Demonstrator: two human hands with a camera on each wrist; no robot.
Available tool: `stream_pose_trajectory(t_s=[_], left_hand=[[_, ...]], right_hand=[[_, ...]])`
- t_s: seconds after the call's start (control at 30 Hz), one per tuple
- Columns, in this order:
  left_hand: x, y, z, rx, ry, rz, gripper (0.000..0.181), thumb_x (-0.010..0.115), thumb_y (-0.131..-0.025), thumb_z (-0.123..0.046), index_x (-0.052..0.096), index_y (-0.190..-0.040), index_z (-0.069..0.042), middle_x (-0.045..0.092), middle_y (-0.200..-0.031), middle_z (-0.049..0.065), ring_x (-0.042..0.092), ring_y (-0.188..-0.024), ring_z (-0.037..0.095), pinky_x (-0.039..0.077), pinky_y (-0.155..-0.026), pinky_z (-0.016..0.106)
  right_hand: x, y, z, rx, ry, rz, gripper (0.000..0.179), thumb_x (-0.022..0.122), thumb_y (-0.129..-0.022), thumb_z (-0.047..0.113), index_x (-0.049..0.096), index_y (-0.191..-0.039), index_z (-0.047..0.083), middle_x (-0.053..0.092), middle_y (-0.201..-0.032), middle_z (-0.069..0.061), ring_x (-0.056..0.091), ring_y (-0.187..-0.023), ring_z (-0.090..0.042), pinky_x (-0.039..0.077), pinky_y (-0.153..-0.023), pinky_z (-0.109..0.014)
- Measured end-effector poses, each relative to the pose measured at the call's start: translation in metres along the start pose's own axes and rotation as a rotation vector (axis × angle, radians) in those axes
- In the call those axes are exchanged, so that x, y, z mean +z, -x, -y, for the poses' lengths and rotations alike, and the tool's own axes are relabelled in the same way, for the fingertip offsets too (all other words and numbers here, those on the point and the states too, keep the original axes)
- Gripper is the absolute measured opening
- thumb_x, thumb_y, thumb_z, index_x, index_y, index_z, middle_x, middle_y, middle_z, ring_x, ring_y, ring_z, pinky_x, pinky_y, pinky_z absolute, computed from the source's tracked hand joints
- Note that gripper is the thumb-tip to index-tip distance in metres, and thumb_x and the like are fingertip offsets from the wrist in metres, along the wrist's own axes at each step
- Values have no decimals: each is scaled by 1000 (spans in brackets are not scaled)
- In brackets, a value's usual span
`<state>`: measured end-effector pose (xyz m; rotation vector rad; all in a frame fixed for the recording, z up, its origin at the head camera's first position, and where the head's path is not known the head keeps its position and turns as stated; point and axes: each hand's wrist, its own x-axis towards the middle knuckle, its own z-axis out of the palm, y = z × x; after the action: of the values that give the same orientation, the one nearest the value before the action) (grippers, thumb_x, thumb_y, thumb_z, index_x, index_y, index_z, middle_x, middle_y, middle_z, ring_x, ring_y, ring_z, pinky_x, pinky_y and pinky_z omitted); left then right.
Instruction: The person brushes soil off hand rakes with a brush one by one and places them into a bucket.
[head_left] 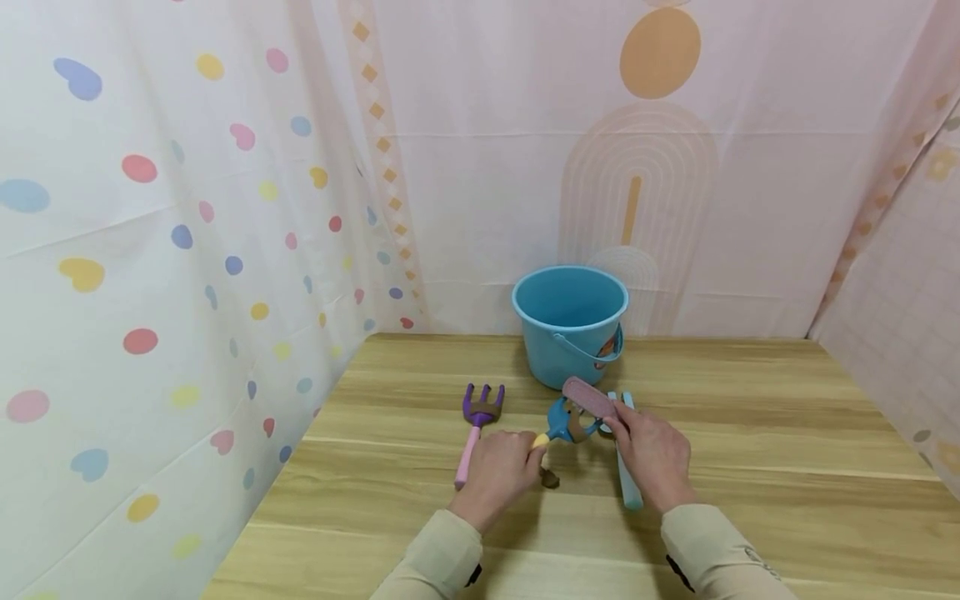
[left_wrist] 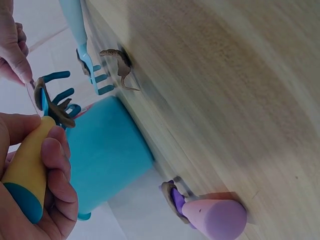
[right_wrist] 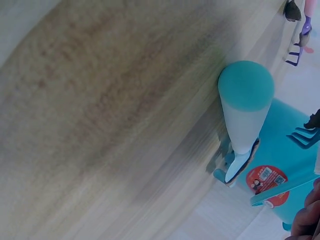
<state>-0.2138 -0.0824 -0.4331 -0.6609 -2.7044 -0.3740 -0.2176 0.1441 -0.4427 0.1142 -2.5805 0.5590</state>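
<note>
My left hand (head_left: 501, 468) grips the yellow handle (left_wrist: 31, 157) of a blue toy hand rake (head_left: 561, 421). Brown, mud-like stuff (left_wrist: 55, 111) clings to the rake's head. A flat, pink oblong piece (head_left: 588, 397), which looks like a folded cloth, is pinched in my right hand (head_left: 654, 457). It is held against or just over the rake's tines; contact is hard to tell. Under my right hand, partly hidden, lies a light blue toy rake (head_left: 628, 479). To the left of my left hand lies a purple toy rake (head_left: 480, 414) with a pink handle and brown stuff on it.
A blue bucket (head_left: 543, 346) with its handle hanging down stands at the back of the wooden table (head_left: 750, 417). Near my left hand lies a small brown lump (head_left: 551, 479). Patterned curtains (head_left: 480, 167) hang behind the table and at both sides.
</note>
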Motion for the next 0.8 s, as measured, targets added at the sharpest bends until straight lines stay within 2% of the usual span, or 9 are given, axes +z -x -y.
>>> stream_pose_trajectory(t_s=[0.1, 0.23, 0.3, 0.37, 0.5, 0.63, 0.7, 0.8], left_hand=[[-1, 1, 0, 4, -5, -6, 33, 64, -94, -25, 49, -65, -19, 40, -54, -10, 37, -46, 5, 30, -43, 24], [-1, 1, 0, 6, -5, -14, 32, 65, -93, -24, 50, -65, -18, 41, -54, -10, 38, -46, 5, 31, -43, 24], [-1, 1, 1, -1, 0, -7, 31, 65, -93, -25, 51, -66, -18, 41, -54, -10, 38, -46, 4, 31, -42, 23], [-1, 1, 1, -6, 4, 3, 31, 65, -94, -25, 52, -66, -18, 42, -54, -10, 38, -46, 4, 31, -42, 23], [-1, 0, 2, -8, 3, 4, 31, 64, -94, -25, 51, -66, -18, 42, -55, -10, 39, -47, 5, 32, -43, 24], [-1, 0, 0, 9, -21, 8, 32, 64, -94, -26, 51, -66, -19, 42, -55, -9, 39, -48, 6, 32, -44, 25], [-1, 1, -2, 19, -31, 19, 31, 64, -94, -26, 52, -67, -19, 43, -56, -9, 39, -49, 6, 32, -45, 25], [-2, 2, -5, 28, -44, 37, 30, 64, -95, -27, 54, -68, -18, 43, -56, -9, 40, -49, 6, 33, -45, 24]], right_hand=[[-1, -1, -2, 15, -23, 2, 35, 69, -94, 31, 71, -123, 11, 69, -78, -15, 50, -49, -21, 36, -40, -35], [-5, -2, -5, 73, -64, 11, 36, 66, -96, 31, 69, -125, 10, 72, -93, -17, 61, -60, -28, 39, -45, -38], [-8, -2, -6, 105, -81, 26, 38, 64, -97, 34, 68, -126, 10, 72, -101, -17, 64, -67, -30, 41, -47, -39], [-9, -3, -7, 118, -95, 45, 41, 62, -97, 39, 68, -127, 11, 72, -101, -16, 65, -72, -30, 43, -50, -41], [-9, -4, -6, 49, -138, 92, 42, 63, -96, 41, 69, -126, 13, 72, -97, -12, 66, -77, -30, 48, -56, -44], [-6, -1, -7, -29, -168, 146, 36, 68, -95, 34, 71, -123, 12, 73, -103, -13, 69, -85, -33, 51, -62, -47], [-5, 1, -8, -34, -159, 149, 36, 69, -94, 32, 71, -123, 11, 73, -103, -13, 69, -82, -32, 50, -59, -44], [-3, 3, -9, -32, -123, 115, 36, 70, -93, 31, 71, -122, 11, 73, -95, -13, 65, -69, -27, 45, -51, -38]])
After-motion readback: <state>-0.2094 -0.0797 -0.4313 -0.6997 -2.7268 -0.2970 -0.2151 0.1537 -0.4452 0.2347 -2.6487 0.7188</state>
